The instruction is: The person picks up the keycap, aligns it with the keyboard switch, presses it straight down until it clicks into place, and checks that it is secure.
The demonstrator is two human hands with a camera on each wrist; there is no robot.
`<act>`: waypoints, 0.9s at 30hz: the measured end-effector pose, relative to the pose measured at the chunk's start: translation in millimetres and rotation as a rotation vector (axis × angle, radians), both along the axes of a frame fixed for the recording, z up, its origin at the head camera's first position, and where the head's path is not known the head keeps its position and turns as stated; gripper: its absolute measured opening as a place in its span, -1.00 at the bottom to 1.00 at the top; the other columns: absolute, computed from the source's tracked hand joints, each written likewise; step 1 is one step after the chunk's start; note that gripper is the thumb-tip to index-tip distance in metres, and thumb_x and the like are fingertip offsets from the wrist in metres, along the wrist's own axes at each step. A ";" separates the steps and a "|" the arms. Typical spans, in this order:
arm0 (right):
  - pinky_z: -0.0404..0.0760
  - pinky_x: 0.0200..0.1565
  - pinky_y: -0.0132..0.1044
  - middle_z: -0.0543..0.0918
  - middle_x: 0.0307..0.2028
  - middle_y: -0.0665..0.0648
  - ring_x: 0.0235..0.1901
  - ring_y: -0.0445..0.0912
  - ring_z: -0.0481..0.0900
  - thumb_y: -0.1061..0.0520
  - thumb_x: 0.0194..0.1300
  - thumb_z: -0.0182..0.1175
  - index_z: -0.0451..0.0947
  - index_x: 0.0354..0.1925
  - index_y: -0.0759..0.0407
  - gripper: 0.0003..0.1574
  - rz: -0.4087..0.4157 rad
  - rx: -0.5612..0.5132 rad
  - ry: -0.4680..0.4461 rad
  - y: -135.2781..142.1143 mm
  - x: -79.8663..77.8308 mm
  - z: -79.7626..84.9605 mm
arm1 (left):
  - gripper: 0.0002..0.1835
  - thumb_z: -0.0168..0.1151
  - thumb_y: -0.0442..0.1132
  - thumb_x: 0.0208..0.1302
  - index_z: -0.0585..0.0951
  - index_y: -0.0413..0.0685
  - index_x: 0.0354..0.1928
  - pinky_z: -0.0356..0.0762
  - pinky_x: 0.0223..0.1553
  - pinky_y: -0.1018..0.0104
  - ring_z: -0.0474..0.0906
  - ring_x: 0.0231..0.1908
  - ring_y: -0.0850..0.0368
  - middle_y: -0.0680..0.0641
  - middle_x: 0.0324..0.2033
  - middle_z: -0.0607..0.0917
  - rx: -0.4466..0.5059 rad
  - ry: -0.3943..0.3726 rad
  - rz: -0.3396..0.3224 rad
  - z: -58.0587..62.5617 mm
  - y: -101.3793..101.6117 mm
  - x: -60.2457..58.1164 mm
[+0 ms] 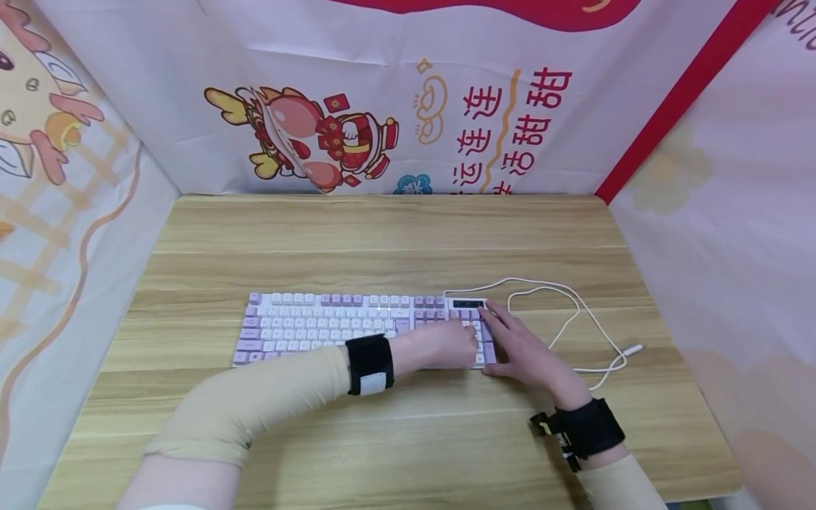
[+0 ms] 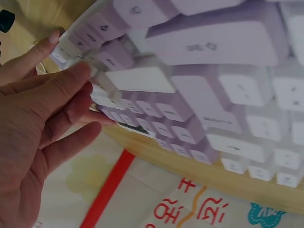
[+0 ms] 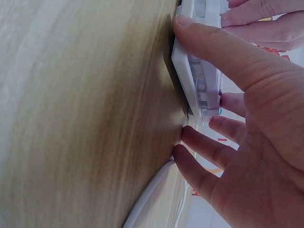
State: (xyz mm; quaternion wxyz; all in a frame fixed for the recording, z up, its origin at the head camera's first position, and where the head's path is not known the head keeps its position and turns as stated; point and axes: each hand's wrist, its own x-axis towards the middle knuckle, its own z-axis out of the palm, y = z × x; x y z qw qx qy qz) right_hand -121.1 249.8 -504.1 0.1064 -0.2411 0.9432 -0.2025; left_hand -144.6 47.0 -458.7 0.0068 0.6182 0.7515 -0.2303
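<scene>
A white and lilac keyboard [image 1: 331,322] lies flat on the wooden table. My left hand [image 1: 443,345] reaches across it to the number pad, where the thumb and forefinger pinch at a keycap, mostly hidden behind them. In the left wrist view, that left hand [image 2: 33,118] has its other fingers spread apart over the keys. My right hand [image 1: 525,350] holds the keyboard's right end, thumb at the front corner and fingertips near the back. The right wrist view shows this hand's thumb [image 3: 209,40] against the keyboard's white side [image 3: 187,71].
A white cable [image 1: 576,297] leaves the keyboard's back edge and loops over the right side of the table, ending in a plug [image 1: 633,350]. The wooden table [image 1: 382,241] is bordered by a printed cloth [image 1: 370,57] behind and at the sides.
</scene>
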 end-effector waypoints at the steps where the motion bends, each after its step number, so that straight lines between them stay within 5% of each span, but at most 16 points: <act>1: 0.28 0.44 0.16 0.08 0.53 0.37 0.47 0.31 0.17 0.02 0.05 0.53 0.04 0.53 0.27 0.27 -0.001 -0.003 -0.001 0.1 0.1 -0.2 | -0.73 0.04 -0.20 0.43 0.74 0.15 -0.09 0.68 -0.20 0.41 0.69 -0.20 0.23 0.07 -0.15 0.78 -0.002 0.022 0.006 0.0 1.4 2.4; 8: 0.25 0.46 0.17 0.07 0.53 0.37 0.48 0.31 0.15 0.01 0.05 0.52 0.04 0.53 0.27 0.27 -0.001 -0.016 -0.004 0.5 0.4 -1.6 | -0.74 0.01 -0.17 0.47 0.71 0.13 -0.07 0.70 -0.16 0.43 0.72 -0.23 0.26 0.10 -0.21 0.79 -0.020 0.172 -0.035 1.0 2.4 10.0; 14: 0.25 0.45 0.17 0.06 0.54 0.36 0.48 0.31 0.14 0.01 0.07 0.52 0.02 0.54 0.26 0.27 -0.004 -0.009 -0.007 1.2 0.0 -2.2 | -0.75 0.03 -0.23 0.45 0.71 0.14 -0.08 0.66 -0.15 0.46 0.69 -0.19 0.26 0.10 -0.13 0.77 0.040 0.002 -0.035 1.3 -5.1 -3.4; 22: 0.26 0.45 0.16 0.04 0.54 0.36 0.48 0.31 0.14 0.01 0.05 0.53 0.00 0.54 0.26 0.30 -0.003 -0.003 -0.006 0.7 -0.4 -3.3 | -0.84 0.15 -0.24 0.43 0.71 0.11 -0.19 0.62 -0.21 0.43 0.68 -0.28 0.26 0.14 -0.26 0.77 0.308 -0.386 0.085 -8.3 -28.4 -31.3; 27: 0.28 0.45 0.16 0.05 0.54 0.37 0.47 0.31 0.16 0.00 0.04 0.53 0.01 0.54 0.28 0.31 0.001 -0.005 -0.004 1.0 -0.1 -2.8 | -0.88 0.25 -0.24 0.36 0.74 0.16 -0.22 0.62 -0.16 0.45 0.68 -0.22 0.29 0.17 -0.23 0.77 0.356 -0.455 0.078 -12.4 -33.4 -38.1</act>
